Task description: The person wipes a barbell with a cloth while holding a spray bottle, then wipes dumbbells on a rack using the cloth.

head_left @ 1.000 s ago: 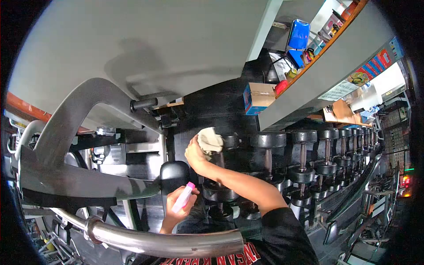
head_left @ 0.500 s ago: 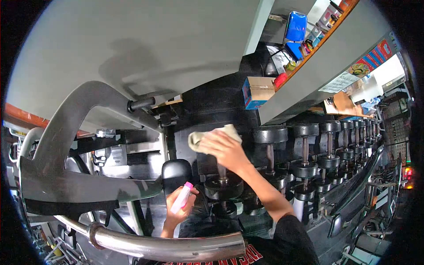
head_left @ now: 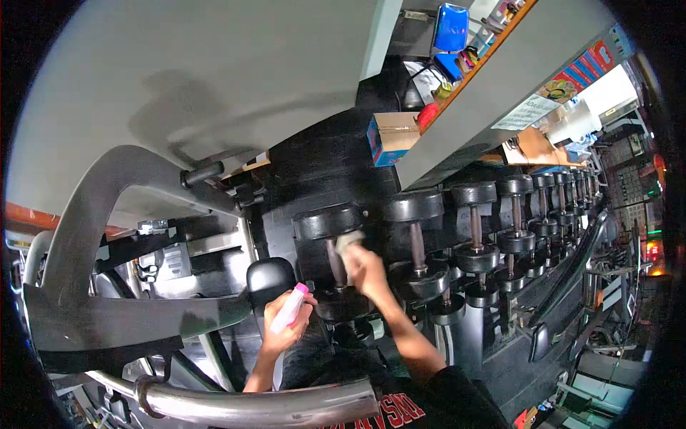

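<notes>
Starting at the left edge, a gray machine frame (head_left: 107, 311) curves up and across the left side, below a gray wall (head_left: 236, 50) in the upper left. A metal tube (head_left: 264, 404) runs along the bottom left, and a black pad (head_left: 270, 277) sits left of centre.

The left hand (head_left: 291, 323), just below the pad, is wrapped around a bottle (head_left: 287, 313); its pink cap points up and right.

The nearest dumbbell (head_left: 334, 262) lies at centre, its handle running roughly up and down the frame between two black heads. The right hand (head_left: 368, 274) grips a pale cloth (head_left: 349, 244) at the upper right of that handle, close below the upper head. Both are blurred; whether the cloth presses on the handle cannot be told.

A cardboard box (head_left: 397, 131) stands above centre, against the end of a gray counter (head_left: 493, 89). A second dumbbell (head_left: 418, 247) lies just right of the first, and a line of further dumbbells (head_left: 476, 225) recedes toward the right. A blue chair (head_left: 451, 28) shows at upper right, left of the counter.
</notes>
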The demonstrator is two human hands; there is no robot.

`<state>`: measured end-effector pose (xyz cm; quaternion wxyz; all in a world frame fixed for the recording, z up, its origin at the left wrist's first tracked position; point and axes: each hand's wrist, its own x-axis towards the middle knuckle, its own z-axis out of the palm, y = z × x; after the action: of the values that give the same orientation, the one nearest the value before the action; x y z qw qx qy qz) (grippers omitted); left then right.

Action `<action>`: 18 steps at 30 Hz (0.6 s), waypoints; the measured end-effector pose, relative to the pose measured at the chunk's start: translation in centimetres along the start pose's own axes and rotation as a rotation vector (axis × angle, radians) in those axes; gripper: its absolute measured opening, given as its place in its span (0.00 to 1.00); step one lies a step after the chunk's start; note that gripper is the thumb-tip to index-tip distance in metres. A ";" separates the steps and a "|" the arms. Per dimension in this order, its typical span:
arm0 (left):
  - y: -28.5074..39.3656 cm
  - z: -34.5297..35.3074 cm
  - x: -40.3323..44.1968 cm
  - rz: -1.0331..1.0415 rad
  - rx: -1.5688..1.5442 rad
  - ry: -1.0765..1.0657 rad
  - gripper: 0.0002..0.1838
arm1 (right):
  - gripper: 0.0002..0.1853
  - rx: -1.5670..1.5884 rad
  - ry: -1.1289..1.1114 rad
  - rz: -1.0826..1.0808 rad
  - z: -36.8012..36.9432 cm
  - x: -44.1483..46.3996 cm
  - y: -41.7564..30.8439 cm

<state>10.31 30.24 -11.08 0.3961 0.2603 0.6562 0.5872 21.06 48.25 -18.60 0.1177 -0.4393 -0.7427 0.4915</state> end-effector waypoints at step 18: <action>0.5 -0.9 -0.2 0.015 0.112 0.118 0.06 | 0.22 -0.583 -0.134 -0.745 0.4 -0.9 -0.8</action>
<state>9.59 29.67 -10.55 0.3371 0.2516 0.7082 0.5670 20.93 47.16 -17.87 0.1098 -0.1253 -0.9625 0.2143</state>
